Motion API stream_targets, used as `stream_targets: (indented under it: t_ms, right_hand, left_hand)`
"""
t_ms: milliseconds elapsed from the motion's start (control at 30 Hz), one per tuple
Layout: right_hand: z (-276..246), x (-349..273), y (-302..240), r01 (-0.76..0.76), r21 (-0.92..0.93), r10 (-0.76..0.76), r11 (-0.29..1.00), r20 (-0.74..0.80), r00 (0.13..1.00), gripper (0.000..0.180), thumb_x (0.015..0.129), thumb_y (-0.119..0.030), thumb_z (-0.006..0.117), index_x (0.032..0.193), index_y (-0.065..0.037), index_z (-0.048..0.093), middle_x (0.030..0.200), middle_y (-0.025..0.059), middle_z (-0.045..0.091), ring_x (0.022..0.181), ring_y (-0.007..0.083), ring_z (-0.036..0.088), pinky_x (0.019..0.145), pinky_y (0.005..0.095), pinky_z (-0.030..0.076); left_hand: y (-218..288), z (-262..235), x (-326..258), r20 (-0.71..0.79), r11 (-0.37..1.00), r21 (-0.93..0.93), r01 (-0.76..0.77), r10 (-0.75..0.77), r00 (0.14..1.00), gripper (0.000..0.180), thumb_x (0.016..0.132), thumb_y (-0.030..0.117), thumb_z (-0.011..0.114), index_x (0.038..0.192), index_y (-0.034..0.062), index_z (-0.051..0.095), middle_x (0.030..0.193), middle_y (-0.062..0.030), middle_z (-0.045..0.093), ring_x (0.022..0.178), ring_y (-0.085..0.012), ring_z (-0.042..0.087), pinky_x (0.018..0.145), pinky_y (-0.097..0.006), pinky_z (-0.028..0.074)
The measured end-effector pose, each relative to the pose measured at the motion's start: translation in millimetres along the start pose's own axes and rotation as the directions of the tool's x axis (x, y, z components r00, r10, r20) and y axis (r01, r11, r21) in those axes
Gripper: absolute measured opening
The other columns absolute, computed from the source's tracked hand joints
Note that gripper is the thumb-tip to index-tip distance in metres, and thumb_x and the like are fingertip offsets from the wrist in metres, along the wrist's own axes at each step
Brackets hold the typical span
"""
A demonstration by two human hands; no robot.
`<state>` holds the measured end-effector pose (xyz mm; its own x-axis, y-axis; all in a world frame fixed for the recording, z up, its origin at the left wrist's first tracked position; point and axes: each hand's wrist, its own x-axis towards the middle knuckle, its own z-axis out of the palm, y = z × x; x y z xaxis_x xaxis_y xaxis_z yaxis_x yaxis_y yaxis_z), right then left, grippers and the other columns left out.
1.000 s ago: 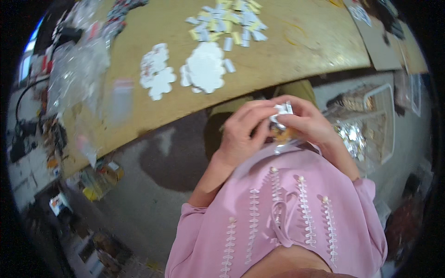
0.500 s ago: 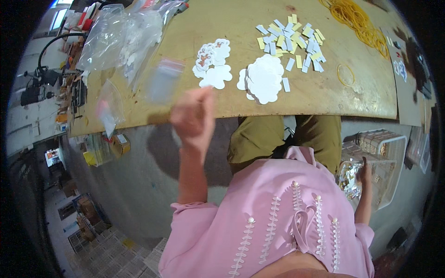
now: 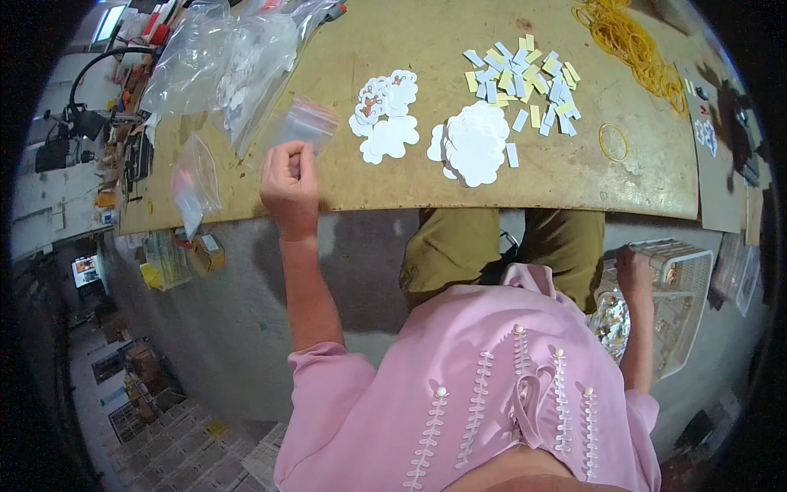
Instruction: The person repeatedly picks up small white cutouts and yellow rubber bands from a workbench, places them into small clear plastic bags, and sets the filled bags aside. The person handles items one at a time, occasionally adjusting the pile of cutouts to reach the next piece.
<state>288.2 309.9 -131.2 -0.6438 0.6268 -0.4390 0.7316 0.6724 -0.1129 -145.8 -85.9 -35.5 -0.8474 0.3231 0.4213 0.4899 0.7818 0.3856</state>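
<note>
My left hand (image 3: 291,176) is closed, thumb against the bent fingers, over the lower end of the clear zip bags (image 3: 310,121) on the table. Whether it grips a bag is hidden. White cloud-shaped cards (image 3: 389,138), some printed with brown figures, lie to its right. Beyond them is a thicker stack of blank white cards (image 3: 477,146). Low on the right, my right hand (image 3: 633,272) is closed at the near side of a white plastic basket (image 3: 693,307), above a shiny foil-like bundle (image 3: 611,318). What its fingers hold, if anything, does not show.
Small yellow and grey-blue strips (image 3: 525,78) lie scattered behind the blank stack. Yellow rubber bands (image 3: 627,45) are heaped at the far right, with one loose band (image 3: 613,143) nearer. Larger clear plastic bags (image 3: 238,66) cover the far left. The table's front edge (image 3: 557,211) runs before my knees.
My left hand has moved left, from in front of the cards to the lower end of the zip bags. My right hand has risen from the shiny bundle to the basket's side.
</note>
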Motion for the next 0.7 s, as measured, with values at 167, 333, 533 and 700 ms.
stream_targets:
  t_ms: [167, 333, 533, 700]
  right_hand:
    - [-47.8, 6.9, -81.0, 0.114, 0.036, -0.109, 0.993, -0.129, 0.986, 0.017, 0.104, -0.016, 0.059, 0.107, -0.003, 0.07, 0.096, 0.0275, 0.072, 0.093, 0.0506, 0.068, 0.074, 0.0556, 0.054]
    - [-49.7, 16.0, -101.4, 0.294, 0.04, -0.277, 0.955, -0.231, 0.933, 0.019, 0.097, -0.003, 0.057, 0.112, -0.007, 0.069, 0.094, 0.0258, 0.073, 0.087, 0.0471, 0.071, 0.072, 0.0561, 0.057]
    - [-52.1, 9.9, -129.9, 0.369, 0.095, -0.351, 0.924, -0.164, 0.922, 0.027, 0.096, -0.001, 0.056, 0.12, -0.004, 0.068, 0.091, 0.026, 0.074, 0.086, 0.0464, 0.072, 0.074, 0.0547, 0.057]
    - [-61.4, 3.2, -155.5, 0.369, 0.072, -0.366, 0.927, -0.053, 0.929, 0.027, 0.099, -0.005, 0.059, 0.126, -0.005, 0.067, 0.095, 0.0248, 0.075, 0.089, 0.0453, 0.072, 0.075, 0.0543, 0.057]
  left_hand:
    - [-4.3, 5.1, 7.4, -0.031, 0.998, 0.013, -0.064, 0.064, 0.997, 0.016, 0.095, 0.017, 0.077, 0.097, 0.0031, 0.069, 0.093, -0.0078, 0.066, 0.079, -0.026, 0.065, 0.072, -0.039, 0.052]
    - [-15.2, 4.1, 9.7, 0.084, 0.991, -0.136, -0.004, 0.016, 0.996, 0.013, 0.098, 0.014, 0.075, 0.097, 0.0025, 0.068, 0.088, -0.0056, 0.065, 0.075, -0.0171, 0.064, 0.071, -0.032, 0.051]
    - [-36.5, 13.8, -3.1, -0.007, 0.878, -0.471, 0.089, -0.105, 0.994, 0.004, 0.104, 0.005, 0.066, 0.101, 0.003, 0.066, 0.085, 0.0011, 0.065, 0.073, -0.005, 0.059, 0.068, -0.025, 0.049]
    - [-29.2, 20.4, -2.2, -0.127, 0.848, -0.52, 0.103, -0.196, 0.972, 0.004, 0.102, 0.003, 0.067, 0.104, -0.0002, 0.065, 0.086, 0.0006, 0.065, 0.073, -0.0054, 0.058, 0.067, -0.025, 0.049]
